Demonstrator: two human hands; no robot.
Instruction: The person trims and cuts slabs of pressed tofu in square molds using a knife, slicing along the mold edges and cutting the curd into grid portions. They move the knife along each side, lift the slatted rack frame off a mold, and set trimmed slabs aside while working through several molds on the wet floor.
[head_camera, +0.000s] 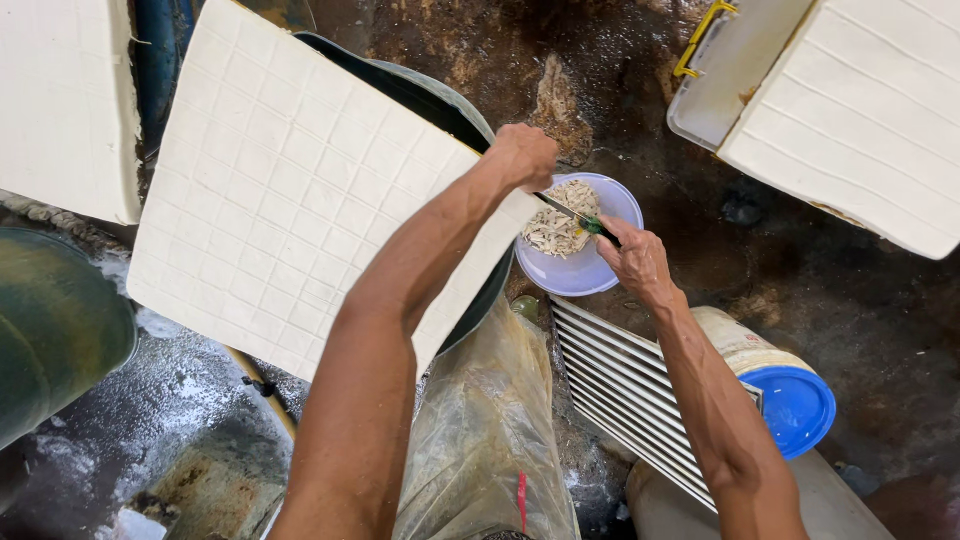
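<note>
- Closest to the camera, plastic-covered legs (490, 430) and a white slatted rack (620, 385); its lower end is cut off by the right arm.
- Further out, the right hand (638, 262) grips a green-handled knife (580, 217) over the pale bowl (580, 235) of shreds, probably so the cuttings drop straight in.
- Left hand (524, 155) is clenched at the edge of the scored white slab (290, 190), steadying it; can't tell what it pinches.
- The slab hides most of the dark tub (440, 105) under it.
</note>
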